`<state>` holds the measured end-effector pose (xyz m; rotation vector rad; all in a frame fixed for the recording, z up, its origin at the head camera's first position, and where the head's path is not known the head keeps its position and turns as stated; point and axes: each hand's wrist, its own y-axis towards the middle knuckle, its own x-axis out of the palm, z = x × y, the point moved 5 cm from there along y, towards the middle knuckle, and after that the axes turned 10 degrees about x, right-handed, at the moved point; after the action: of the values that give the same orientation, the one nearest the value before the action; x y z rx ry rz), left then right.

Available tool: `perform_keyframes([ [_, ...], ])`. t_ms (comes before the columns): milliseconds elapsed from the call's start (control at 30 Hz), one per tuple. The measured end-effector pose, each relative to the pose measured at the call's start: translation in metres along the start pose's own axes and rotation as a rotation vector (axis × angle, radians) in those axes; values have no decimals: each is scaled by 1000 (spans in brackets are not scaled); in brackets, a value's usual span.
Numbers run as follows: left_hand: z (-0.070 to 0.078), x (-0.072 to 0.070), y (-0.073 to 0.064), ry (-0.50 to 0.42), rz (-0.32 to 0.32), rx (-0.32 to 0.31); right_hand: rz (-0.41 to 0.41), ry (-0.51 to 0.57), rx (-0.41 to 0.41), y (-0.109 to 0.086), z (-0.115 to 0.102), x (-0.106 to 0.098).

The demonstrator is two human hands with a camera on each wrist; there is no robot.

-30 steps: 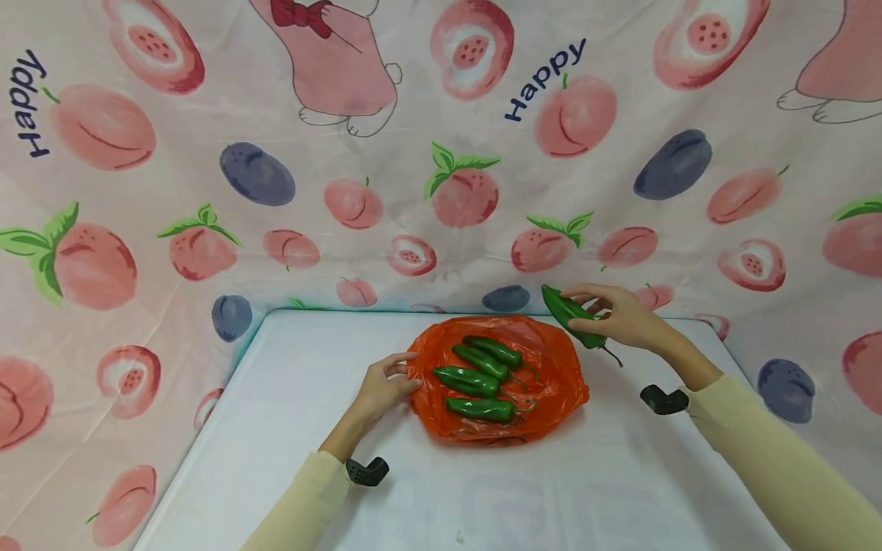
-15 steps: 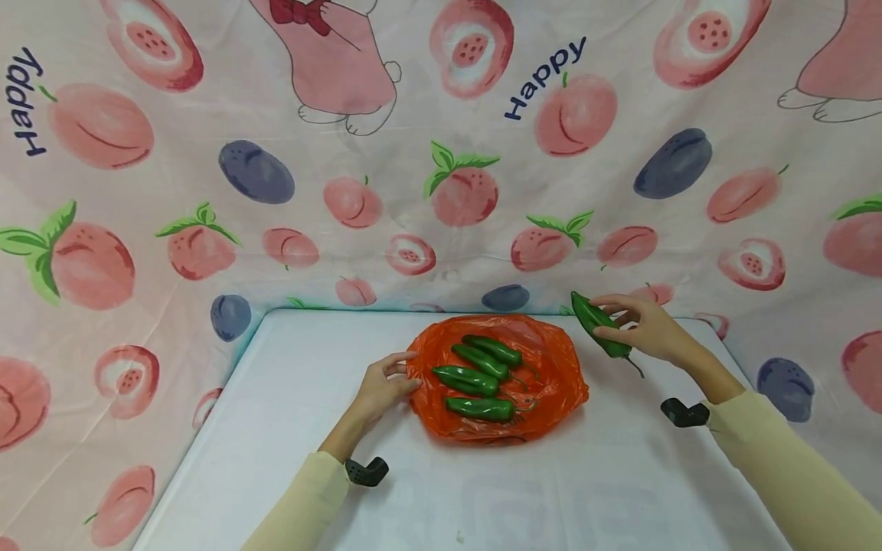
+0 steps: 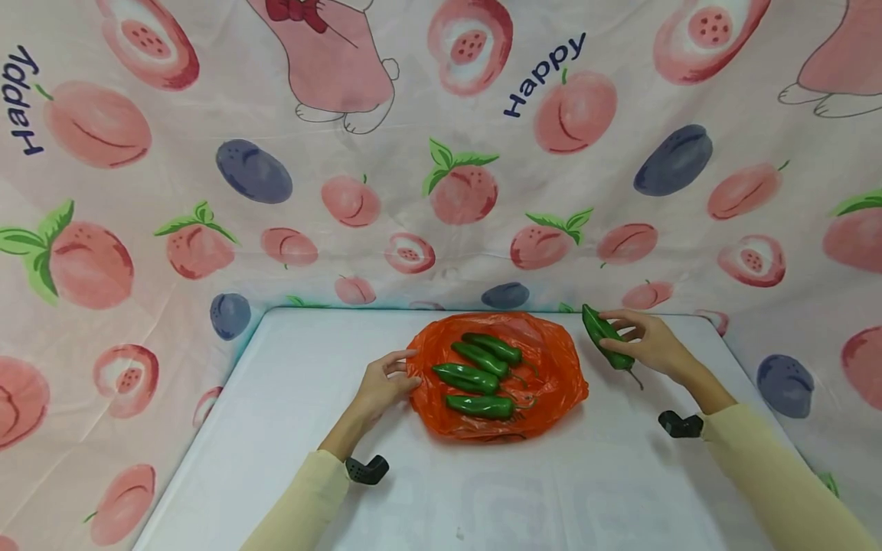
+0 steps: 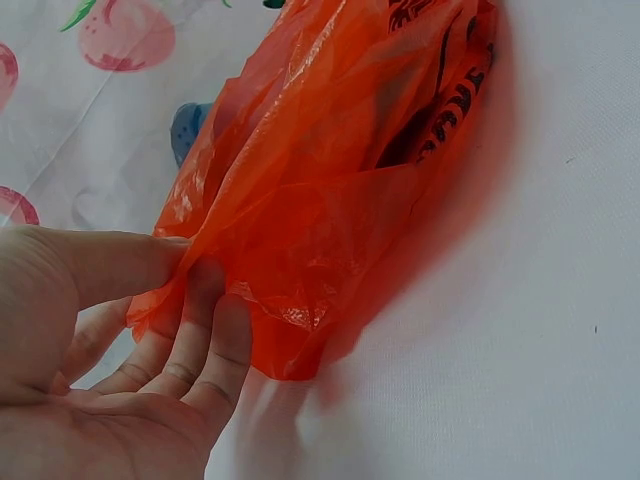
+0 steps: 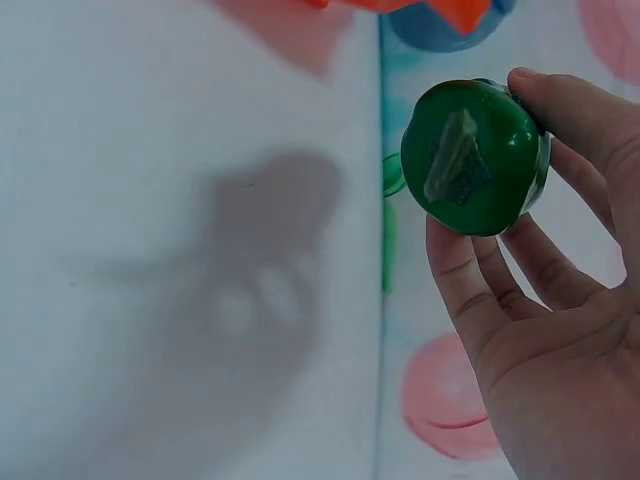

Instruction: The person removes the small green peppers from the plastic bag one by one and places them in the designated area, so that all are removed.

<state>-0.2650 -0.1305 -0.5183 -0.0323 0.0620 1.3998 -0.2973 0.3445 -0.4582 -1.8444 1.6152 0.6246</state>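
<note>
An orange plastic bag (image 3: 554, 363) lies spread open on the white table, with several green peppers (image 3: 465, 378) side by side in it, stems to the right. My left hand (image 3: 379, 389) pinches the bag's left rim; in the left wrist view, thumb and fingers have the thin film between them. To the right of the bag, my right hand (image 3: 651, 344) holds another green pepper (image 3: 606, 338) between thumb and fingertips, tip up and stem hanging down. From the right wrist, that pepper's stem end (image 5: 470, 165) faces the camera, and its shadow falls on the table below.
The white table (image 3: 296, 490) ends at the back against a hanging cloth (image 3: 386, 69) printed with fruit and rabbits, which also runs along both sides. Dark camera mounts (image 3: 367, 470) sit on both wrists.
My right hand has moved right and somewhat lower with its pepper, away from the bag. My left hand and the peppers in the bag stay where they were.
</note>
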Motion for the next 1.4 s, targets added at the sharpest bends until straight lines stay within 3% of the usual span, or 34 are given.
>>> perform_keyframes([
  [300, -1, 0, 1, -8, 12, -2, 5, 21, 9, 5, 18, 16],
  [633, 0, 2, 0, -30, 14, -4, -22, 33, 89, 12, 37, 33],
  [1400, -2, 1, 1, -17, 3, -12, 4, -34, 128, 13, 48, 45],
])
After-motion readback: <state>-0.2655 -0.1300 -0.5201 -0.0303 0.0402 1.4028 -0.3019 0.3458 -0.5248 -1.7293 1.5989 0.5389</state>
